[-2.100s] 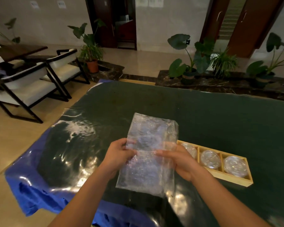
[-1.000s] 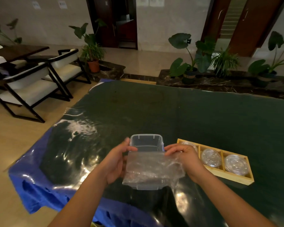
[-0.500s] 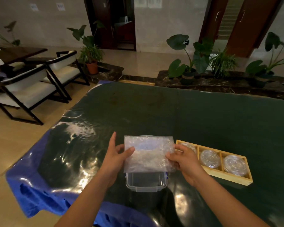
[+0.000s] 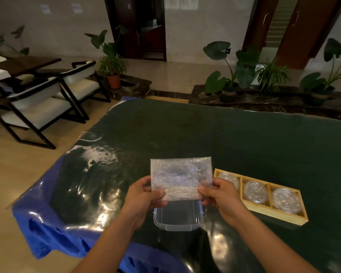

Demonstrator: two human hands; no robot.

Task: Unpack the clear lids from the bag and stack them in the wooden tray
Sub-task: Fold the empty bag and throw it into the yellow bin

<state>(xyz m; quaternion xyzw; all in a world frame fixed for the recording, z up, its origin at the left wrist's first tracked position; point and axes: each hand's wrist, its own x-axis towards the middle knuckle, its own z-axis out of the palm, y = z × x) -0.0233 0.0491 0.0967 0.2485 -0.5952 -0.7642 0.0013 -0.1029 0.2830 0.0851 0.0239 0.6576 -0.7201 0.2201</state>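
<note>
Table point(image 4: 215, 134): dark green top under a glossy clear plastic sheet point(image 4: 91, 174); strong glare on the near left part. Blue cloth point(image 4: 47, 231) hangs crumpled off the near left corner.

Clear plastic storage box point(image 4: 178, 218): rectangular, open top, stands upright on the table near the front edge.

Left of table: two black-framed armchairs with white cushions point(image 4: 47, 99), side by side on the tan polished floor; dark wooden side table point(image 4: 26, 64) behind them.

Background: potted plant in a terracotta pot point(image 4: 113, 80); large-leafed plants point(image 4: 232, 71) along a dark marble ledge; dark wooden doorway point(image 4: 144, 28); two paper notices point(image 4: 76, 7) on the wall, text unreadable.
</note>
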